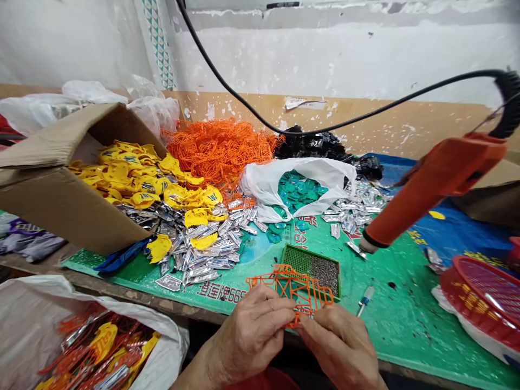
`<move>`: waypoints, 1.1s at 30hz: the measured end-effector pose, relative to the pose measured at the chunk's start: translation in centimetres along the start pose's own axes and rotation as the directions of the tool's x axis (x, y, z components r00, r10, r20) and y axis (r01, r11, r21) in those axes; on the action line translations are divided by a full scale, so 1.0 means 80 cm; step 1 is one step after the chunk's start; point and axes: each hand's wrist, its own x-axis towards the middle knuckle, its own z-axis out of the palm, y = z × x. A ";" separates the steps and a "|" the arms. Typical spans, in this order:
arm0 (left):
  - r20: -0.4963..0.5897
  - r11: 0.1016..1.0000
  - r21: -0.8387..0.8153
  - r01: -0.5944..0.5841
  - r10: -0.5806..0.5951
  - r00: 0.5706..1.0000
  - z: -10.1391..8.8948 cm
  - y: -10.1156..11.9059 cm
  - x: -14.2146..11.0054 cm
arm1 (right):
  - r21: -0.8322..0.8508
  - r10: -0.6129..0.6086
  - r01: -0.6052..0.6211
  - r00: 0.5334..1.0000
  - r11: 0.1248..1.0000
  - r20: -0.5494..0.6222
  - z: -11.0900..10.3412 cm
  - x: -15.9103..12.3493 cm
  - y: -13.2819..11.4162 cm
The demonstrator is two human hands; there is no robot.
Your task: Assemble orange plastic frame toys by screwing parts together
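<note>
A wooden bench (pixel 122 299) bears a green mat (pixel 398 309) under silver parts (pixel 203 254).

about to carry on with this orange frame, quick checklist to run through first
Both hands on the orange plastic frame: ok, the left hand and right hand grip it.
Frame undamaged: cannot tell, the hands cover part of it.
Green mesh tray within reach: ok, just behind the frame.
Small dark pieces in the tray: cannot tell what they are.
Screwdriver within reach: ok, lying on the green mat right of the frame.
Orange corded power tool clear of the hands: ok.
</note>
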 end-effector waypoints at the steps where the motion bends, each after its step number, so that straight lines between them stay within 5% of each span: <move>1: 0.004 1.000 0.005 0.001 -0.001 1.000 0.000 0.000 0.000 | -0.002 0.000 0.000 1.000 1.000 0.000 0.000 -0.001 0.000; 21: 0.086 0.995 0.093 0.017 -0.025 0.996 0.000 0.002 0.007 | -0.047 0.111 -0.112 0.993 0.993 -0.038 0.017 -0.010 0.000; 26: -0.148 0.943 0.325 -0.078 0.132 0.980 0.006 0.001 0.002 | -0.116 0.133 -0.144 0.987 0.983 -0.093 0.018 -0.013 0.004; 33: -0.364 0.839 0.542 0.045 0.187 0.912 0.004 0.005 -0.006 | -0.183 0.118 -0.138 0.986 0.973 -0.119 0.017 -0.018 -0.004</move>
